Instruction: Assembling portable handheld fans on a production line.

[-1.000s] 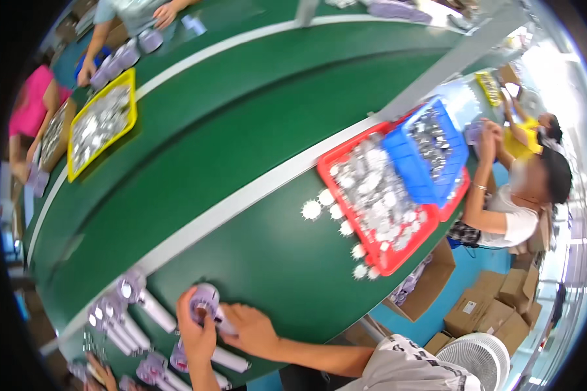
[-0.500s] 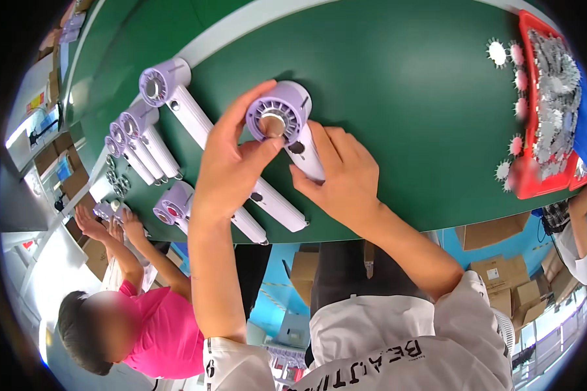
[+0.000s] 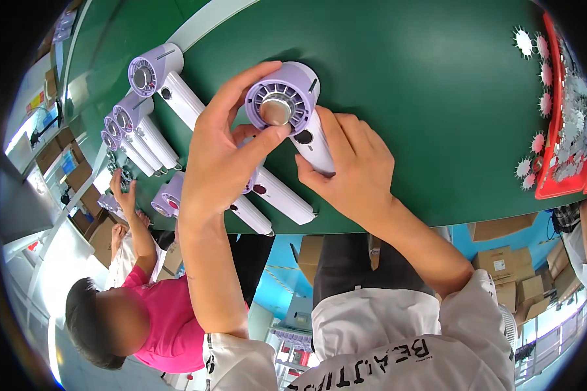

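A handheld fan (image 3: 310, 85) with a lilac round head and a white handle is held over the green table. My left hand (image 3: 218, 146) wraps round its head, the thumb at the lower rim of the shiny metal disc (image 3: 275, 112) in the head's middle. My right hand (image 3: 359, 159) grips the white handle just below the head, fingers closed round it. A dark oval spot shows on the handle between the hands. Under my left wrist lie more handheld fans, and one white handle (image 3: 284, 195) sticks out beside it; their heads are partly hidden.
More lilac-and-white fans (image 3: 155, 68) lie in a row to the left. A red tray (image 3: 551, 176) full of silver spiky discs stands at the right, several loose discs (image 3: 523, 42) beside it. At the left a co-worker in a pink shirt (image 3: 169, 319) reaches towards metal rings.
The whole view has shifted, moving the red tray rightward. Both my hands keep their hold on the fan. The co-worker's hand has moved up towards the metal rings.
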Tool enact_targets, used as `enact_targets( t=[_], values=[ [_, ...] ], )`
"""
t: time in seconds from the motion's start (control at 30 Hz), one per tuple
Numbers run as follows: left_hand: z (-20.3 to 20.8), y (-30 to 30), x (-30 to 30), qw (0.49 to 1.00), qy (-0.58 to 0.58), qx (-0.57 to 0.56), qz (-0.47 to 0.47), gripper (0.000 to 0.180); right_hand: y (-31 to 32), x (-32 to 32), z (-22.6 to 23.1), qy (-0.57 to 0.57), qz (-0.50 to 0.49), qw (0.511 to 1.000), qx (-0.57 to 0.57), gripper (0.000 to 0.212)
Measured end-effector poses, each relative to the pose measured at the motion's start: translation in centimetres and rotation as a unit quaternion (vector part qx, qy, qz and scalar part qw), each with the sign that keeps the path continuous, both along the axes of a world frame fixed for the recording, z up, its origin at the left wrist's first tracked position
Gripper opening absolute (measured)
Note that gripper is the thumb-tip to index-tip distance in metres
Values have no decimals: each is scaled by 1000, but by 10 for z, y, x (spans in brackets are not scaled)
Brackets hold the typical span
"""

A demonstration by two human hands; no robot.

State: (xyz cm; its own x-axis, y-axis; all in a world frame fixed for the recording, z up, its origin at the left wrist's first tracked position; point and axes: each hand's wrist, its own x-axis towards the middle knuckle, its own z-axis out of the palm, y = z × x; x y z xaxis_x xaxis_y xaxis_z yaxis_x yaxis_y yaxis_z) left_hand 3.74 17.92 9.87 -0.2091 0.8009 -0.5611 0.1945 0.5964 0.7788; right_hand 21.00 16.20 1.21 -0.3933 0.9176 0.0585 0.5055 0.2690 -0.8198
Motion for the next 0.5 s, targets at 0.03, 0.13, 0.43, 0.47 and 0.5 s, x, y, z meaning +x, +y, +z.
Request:
enact_targets(
  t=[0.03,0.13,0.43,0.47,0.5],
  values=[
    [2,0,-1,1000,11,-10,-7,58,0,-1,1,2,3,1000,0,64],
    [-6,-2,15,995,92,26,-21,55,4,2,-3,-8,7,1000,20,61],
    [0,-5,15,991,125,1,-51,56,3,0,2,-4,7,1000,5,61],
    [-1,-6,12,999,40,-1,-6,57,2,0,3,-8,5,1000,-15,63],
    [-2,-5,9,999,41,-2,-7,57,3,0,2,-6,4,1000,-16,63]
  ],
)
